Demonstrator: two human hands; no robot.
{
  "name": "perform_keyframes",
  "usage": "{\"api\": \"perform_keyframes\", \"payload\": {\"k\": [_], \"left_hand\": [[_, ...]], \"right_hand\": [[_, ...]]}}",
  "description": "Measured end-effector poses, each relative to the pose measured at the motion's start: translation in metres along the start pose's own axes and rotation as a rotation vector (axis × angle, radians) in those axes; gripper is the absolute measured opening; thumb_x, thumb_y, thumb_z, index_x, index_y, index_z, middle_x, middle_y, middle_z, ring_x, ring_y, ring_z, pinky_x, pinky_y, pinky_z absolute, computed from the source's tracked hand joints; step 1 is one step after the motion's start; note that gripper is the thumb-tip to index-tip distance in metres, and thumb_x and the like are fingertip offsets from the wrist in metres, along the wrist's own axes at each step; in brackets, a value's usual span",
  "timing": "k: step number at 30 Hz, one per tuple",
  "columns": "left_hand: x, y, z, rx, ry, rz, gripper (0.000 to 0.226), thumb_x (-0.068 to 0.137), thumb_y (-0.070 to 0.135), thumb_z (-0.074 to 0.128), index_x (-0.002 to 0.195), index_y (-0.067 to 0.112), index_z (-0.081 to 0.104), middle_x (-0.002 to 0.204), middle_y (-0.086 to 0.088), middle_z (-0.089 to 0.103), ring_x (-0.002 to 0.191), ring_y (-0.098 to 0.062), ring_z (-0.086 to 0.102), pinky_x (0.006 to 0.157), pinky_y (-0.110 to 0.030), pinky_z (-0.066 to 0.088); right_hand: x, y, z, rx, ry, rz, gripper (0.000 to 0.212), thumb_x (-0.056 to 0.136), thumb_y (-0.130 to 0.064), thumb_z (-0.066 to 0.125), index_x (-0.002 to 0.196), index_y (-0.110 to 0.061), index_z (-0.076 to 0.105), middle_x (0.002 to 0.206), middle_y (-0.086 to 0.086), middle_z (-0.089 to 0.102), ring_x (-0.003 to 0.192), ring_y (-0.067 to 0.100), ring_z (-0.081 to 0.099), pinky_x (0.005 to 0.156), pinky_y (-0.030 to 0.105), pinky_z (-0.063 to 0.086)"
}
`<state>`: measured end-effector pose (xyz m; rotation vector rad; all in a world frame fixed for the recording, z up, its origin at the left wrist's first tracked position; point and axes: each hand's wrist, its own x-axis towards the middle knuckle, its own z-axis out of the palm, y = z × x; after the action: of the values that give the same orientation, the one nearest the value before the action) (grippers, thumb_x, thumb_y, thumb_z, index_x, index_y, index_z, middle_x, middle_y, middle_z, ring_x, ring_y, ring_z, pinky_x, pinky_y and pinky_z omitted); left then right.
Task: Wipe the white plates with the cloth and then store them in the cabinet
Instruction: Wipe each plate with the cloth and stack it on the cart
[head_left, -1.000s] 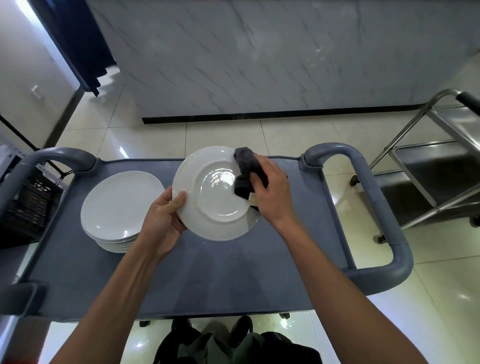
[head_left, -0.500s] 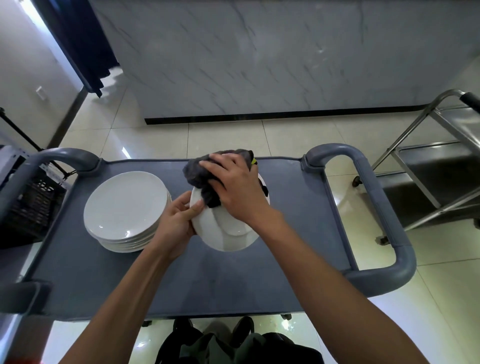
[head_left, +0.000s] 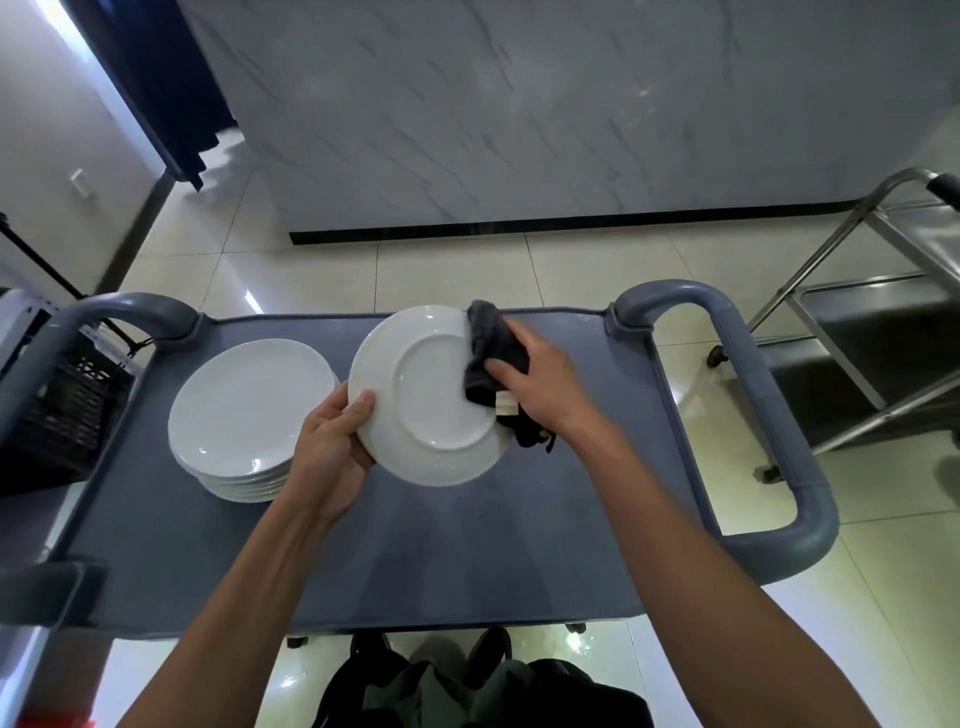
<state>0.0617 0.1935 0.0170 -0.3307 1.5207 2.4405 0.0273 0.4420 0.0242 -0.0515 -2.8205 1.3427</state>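
Since a moment ago we've swept the cloth (head_left: 491, 358) from the plate's (head_left: 426, 395) top to three o'clock — right hand (head_left: 545, 384) gripping it, left hand (head_left: 332, 441) clamping the rim at nine, above the cart (head_left: 415, 545).

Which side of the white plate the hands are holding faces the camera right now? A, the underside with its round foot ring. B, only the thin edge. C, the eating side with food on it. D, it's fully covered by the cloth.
A: the held plate shows its underside with the raised round foot ring, while the right hand presses the dark grey cloth against its right rim and the left hand grips the left edge.
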Motion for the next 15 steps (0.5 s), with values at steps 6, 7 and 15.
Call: {"api": "perform_keyframes", "payload": {"k": [6,7,15], "left_hand": [[0.010,0.005,0.005,-0.086,0.027,0.012,0.036,0.102,0.013,0.049,0.137,0.009,0.057,0.120,-0.006,0.070,0.105,-0.018,0.067,0.084,-0.036,0.061],[0.011,0.005,0.007,-0.102,0.033,0.016,0.038,0.102,0.013,0.048,0.140,0.008,0.055,0.123,-0.007,0.068,0.108,-0.019,0.066,0.088,-0.036,0.060],[0.023,0.011,0.015,-0.187,0.065,0.051,0.035,0.103,0.012,0.048,0.138,0.009,0.055,0.122,-0.006,0.071,0.108,-0.019,0.069,0.082,-0.033,0.060]], "right_hand": [[-0.026,0.014,0.021,0.141,0.053,0.075,0.064,0.088,-0.033,0.071,0.146,-0.021,0.045,0.136,-0.001,0.058,0.123,0.016,0.054,0.105,0.033,0.045],[-0.029,0.014,0.024,0.159,0.079,0.081,0.064,0.089,-0.033,0.071,0.146,-0.021,0.045,0.136,-0.001,0.058,0.124,0.015,0.053,0.104,0.030,0.043],[-0.048,-0.001,0.050,0.141,0.260,0.064,0.061,0.091,-0.024,0.068,0.147,-0.015,0.046,0.145,0.004,0.050,0.129,0.025,0.048,0.111,0.040,0.040]]}}
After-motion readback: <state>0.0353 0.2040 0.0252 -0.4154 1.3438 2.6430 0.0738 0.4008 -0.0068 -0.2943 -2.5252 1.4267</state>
